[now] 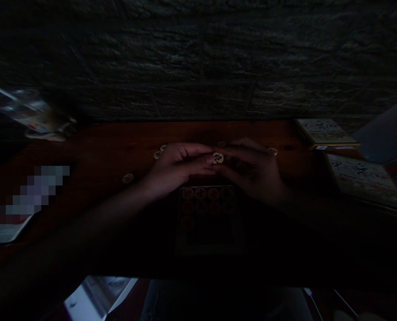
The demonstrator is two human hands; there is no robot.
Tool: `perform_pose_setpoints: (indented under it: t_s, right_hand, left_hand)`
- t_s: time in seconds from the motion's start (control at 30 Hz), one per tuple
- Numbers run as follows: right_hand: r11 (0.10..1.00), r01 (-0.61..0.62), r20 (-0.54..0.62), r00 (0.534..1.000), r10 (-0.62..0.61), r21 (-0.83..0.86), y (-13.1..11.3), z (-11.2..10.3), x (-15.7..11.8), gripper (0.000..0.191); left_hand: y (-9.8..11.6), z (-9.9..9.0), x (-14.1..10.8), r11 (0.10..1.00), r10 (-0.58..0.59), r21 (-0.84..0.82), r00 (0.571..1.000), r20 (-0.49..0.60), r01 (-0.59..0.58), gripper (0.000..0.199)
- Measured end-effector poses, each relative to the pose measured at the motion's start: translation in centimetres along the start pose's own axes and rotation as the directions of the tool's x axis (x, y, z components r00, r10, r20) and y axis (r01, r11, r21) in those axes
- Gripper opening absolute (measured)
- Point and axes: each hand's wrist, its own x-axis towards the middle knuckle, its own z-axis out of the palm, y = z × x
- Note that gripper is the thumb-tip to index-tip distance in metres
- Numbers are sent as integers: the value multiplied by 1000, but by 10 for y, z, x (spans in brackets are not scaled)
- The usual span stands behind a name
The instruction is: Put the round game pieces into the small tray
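My left hand (pixel 174 166) and my right hand (pixel 256 166) meet over the dark wooden table. Between their fingertips is a round pale piece with a black character (pixel 218 158); both hands pinch it. Just below them lies a shallow box (pixel 211 249), with two rows of round pieces and one more piece (pixel 187 222) starting a third row. Two loose pieces (pixel 157 154) lie beside my left hand, one (pixel 128 178) farther left, one (pixel 221 144) behind the fingers, and one (pixel 273 151) by my right hand. The scene is very dim.
Two flat printed boxes (pixel 327 131) (pixel 367 180) lie at the right. A clear cup with a straw (pixel 34 113) stands at the far left, near a blurred-out flat object (pixel 31 196). A stone wall (pixel 198 58) rises behind the table. A white object (pixel 94 296) shows below the front edge.
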Motion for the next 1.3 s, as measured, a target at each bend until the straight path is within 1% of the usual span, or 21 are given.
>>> perform_pose_setpoints:
  t_s: [0.17, 0.33, 0.5, 0.57, 0.63, 0.7, 0.77, 0.83, 0.9, 0.97, 1.07, 1.17, 1.3]
  right_hand:
    - [1000, -4, 2, 1000, 5, -31, -5, -2, 1, 27]
    - [998, 45, 22, 999, -45, -38, -7, -3, 0, 27]
    - [998, 39, 19, 999, -38, -45, -10, -5, 1, 22]
    - [1000, 5, 38, 999, -4, -18, -13, -6, 2, 22]
    - [999, -30, 60, 998, 30, 10, -18, -7, 2, 23]
    - [997, -63, 93, 994, 59, 35, -24, -7, 2, 23]
    - [993, -100, 157, 983, 89, 58, -31, -9, 1, 22]
    - [987, -135, 234, 966, 112, 85, -39, -10, 0, 23]
    - [983, -146, 311, 944, 106, 110, -51, -13, 0, 23]
    - [986, -129, 380, 922, 78, 109, -63, -14, 0, 21]
    - [996, -53, 460, 888, 12, 75, -75, -13, -4, 21]
    - [998, 46, 474, 879, -57, 35, -76, -7, -13, 28]
    - [991, 126, 476, 875, -86, -52, -70, -2, -23, 33]
  left_hand:
    - [3, -4, -1, 994, 34, 107, 996, -78, -25, 36]
    - [6, -6, 1, 990, 52, 135, 994, -95, -38, 41]
    - [6, -6, 1, 989, 49, 146, 996, -73, -38, 39]
    - [5, -7, 2, 991, 45, 132, 997, -69, -35, 34]
    - [5, -10, 4, 990, 72, 130, 992, -100, -59, 26]
    - [5, -14, 7, 980, 144, 163, 976, -161, -118, 22]
    - [5, -17, 10, 957, 216, 238, 954, -206, -165, 19]
    - [4, -17, 11, 933, 251, 312, 945, -210, -178, 17]
    - [4, -17, 10, 918, 249, 357, 952, -180, -172, 18]
    - [3, -15, 8, 907, 250, 377, 960, -128, -186, 19]
    - [3, -14, 6, 884, 278, 406, 959, -54, -233, 18]
    - [2, -14, 6, 874, 289, 415, 957, -26, -253, 17]
    - [0, -15, 7, 890, 265, 395, 963, -39, -229, 16]
